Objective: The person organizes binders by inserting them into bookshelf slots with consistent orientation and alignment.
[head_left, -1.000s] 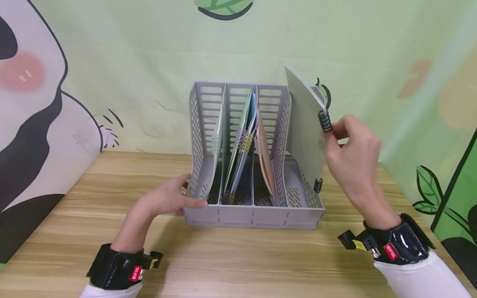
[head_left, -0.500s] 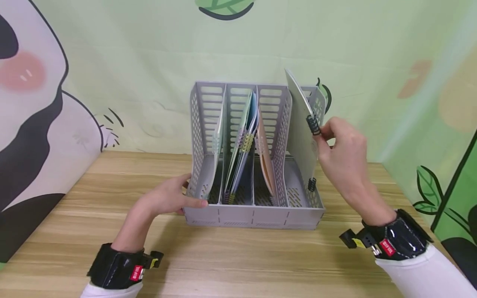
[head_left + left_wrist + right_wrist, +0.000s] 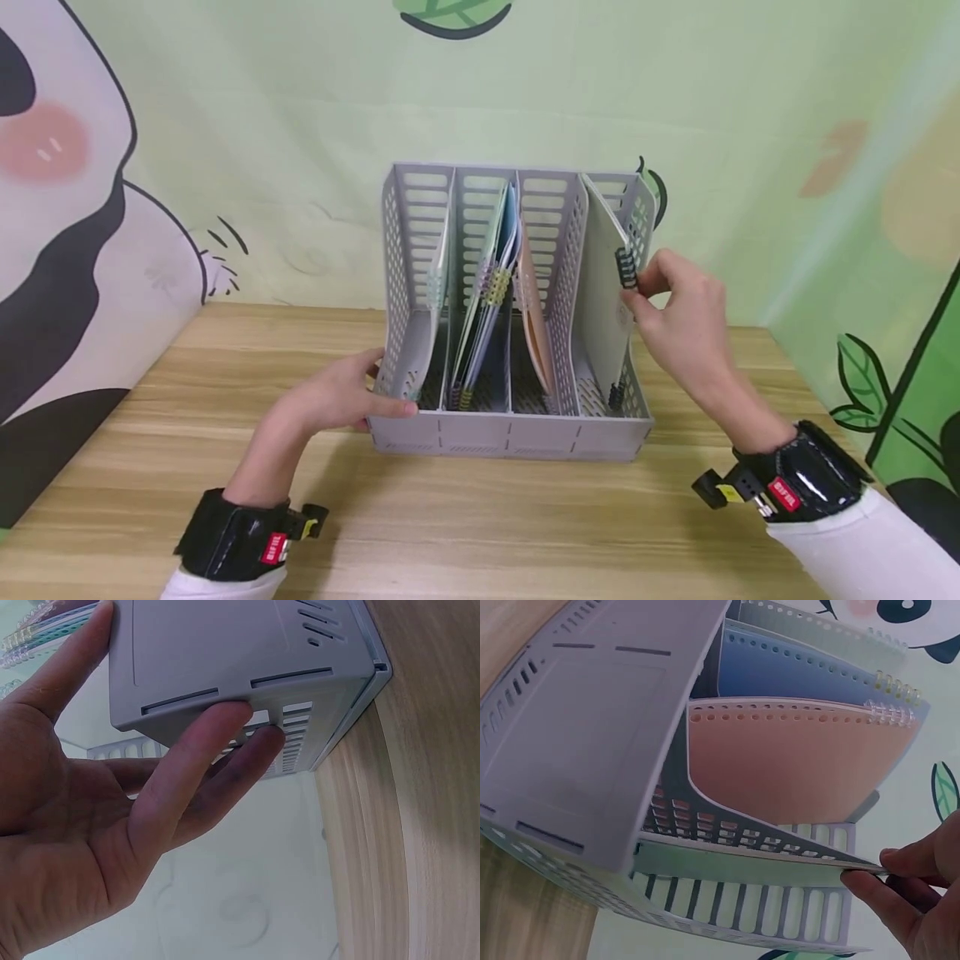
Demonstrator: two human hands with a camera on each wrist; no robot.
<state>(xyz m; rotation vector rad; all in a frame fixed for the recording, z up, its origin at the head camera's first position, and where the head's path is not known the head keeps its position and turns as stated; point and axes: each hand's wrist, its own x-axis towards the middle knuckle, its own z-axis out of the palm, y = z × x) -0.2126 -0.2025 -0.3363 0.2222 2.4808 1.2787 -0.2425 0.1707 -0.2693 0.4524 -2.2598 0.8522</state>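
Observation:
A grey file organizer [image 3: 510, 437] with several upright compartments stands on the table. My left hand [image 3: 341, 396] holds its front left corner, the thumb over the front rim and the fingers against the side. Between thumb and fingers, my right hand [image 3: 686, 321] pinches the upper edge of a pale grey-green notebook [image 3: 603, 292] near its black spiral rings. This notebook stands in the rightmost compartment, its lower end near the floor there. In the right wrist view the notebook [image 3: 727, 859] runs beside a perforated divider, and the right fingertips [image 3: 881, 900] grip its outer end.
A pale notebook [image 3: 435, 304] leans in the leftmost compartment. Green and blue notebooks [image 3: 491, 308] share the second one. An orange notebook [image 3: 532, 317] leans in the third. The wooden table [image 3: 480, 525] meets a printed cloth backdrop [image 3: 285, 167] behind the organizer.
The right hand has moved left and down with the notebook, which has sunk from above the organizer into the rightmost compartment. The left hand has stayed at the corner.

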